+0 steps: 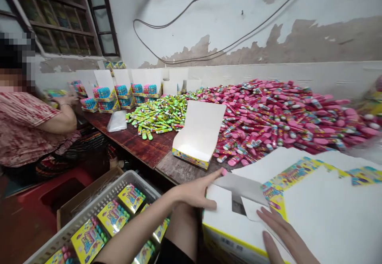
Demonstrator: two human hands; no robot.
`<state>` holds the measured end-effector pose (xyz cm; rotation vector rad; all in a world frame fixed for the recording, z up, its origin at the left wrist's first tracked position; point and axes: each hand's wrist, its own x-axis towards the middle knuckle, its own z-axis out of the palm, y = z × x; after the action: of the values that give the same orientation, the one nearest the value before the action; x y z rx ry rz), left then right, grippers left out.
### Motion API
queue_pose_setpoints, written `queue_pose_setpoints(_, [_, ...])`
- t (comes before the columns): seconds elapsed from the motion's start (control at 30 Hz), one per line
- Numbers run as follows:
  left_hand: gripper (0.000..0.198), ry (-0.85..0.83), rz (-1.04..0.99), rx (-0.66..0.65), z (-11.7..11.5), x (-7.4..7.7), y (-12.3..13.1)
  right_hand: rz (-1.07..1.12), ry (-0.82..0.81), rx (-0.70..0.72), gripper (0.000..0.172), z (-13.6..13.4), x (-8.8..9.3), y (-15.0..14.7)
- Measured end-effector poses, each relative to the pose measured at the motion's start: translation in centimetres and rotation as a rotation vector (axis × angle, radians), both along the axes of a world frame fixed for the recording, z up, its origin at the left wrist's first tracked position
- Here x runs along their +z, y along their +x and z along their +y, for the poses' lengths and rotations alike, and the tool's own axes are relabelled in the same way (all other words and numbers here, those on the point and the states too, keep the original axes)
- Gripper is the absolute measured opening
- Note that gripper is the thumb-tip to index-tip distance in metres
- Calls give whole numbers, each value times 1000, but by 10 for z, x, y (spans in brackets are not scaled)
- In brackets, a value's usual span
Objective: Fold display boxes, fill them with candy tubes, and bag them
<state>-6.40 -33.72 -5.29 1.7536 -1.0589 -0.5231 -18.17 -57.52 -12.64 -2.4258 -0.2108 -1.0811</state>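
At far left, a co-worker (26, 124) in a mottled red-and-white top, near a red stool (56, 192). Rightward along the dark tabletop (143, 146), stacked display boxes (106, 104) full of blue- and pink-topped tubes, and lower down, off the table, a grey plastic crate (123, 181) with yellow packs (113, 217) in rows. Next, a clear plastic stack (117, 121), then a heap of lime-green tubes (162, 112).

Around the near carton's left corner, the left hand (193, 190), thumb and forefinger spread; other fingers hidden, so impossible to tell whether gripping. Beyond it, upright and open, a display box with a tall white back (204, 124).

In front of the wearer, between both hands, the white-topped carton (221, 216), yellow-edged, near edge slanting down to the right; long axis uncertain with the right end covered. In its top, a dark gap (238, 205) with a loose flap (250, 208) just beside, immediately left of the right fingertips and nearer to them than to the left thumb.

Behind, a pink-and-red tube heap (268, 116). Over the carton's right part, the right hand (283, 230), fingers extended and unclenched, tips against the flap. Farthest right, overlapping carton blanks (331, 200).
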Motion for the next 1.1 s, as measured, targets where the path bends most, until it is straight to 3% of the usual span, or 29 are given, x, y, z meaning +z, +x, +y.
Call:
queue_pose_setpoints(0.13, [62, 37, -253, -83, 0, 16, -5, 107, 184, -110, 23, 12, 10, -9])
queue_pose_setpoints(0.27, [43, 65, -415, -86, 2, 16, -5, 57, 258, -112, 15, 21, 16, -11])
queue_pose_setpoints(0.47, [20, 170, -409, -79, -14, 19, -4, 45, 294, -127, 12, 26, 18, -12])
queue_pose_setpoints(0.67, [48, 440, -714, -222, -38, 23, -10, -15, 233, -75, 9, 23, 12, -17])
queue_pose_setpoints(0.87, [42, 536, -995, -252, -43, 18, -15, -13, 223, -81, 10, 22, 11, -17])
queue_pose_setpoints(1.1, [43, 545, -918, -323, -35, 25, -10, 29, 190, -130, 15, 30, 13, -18])
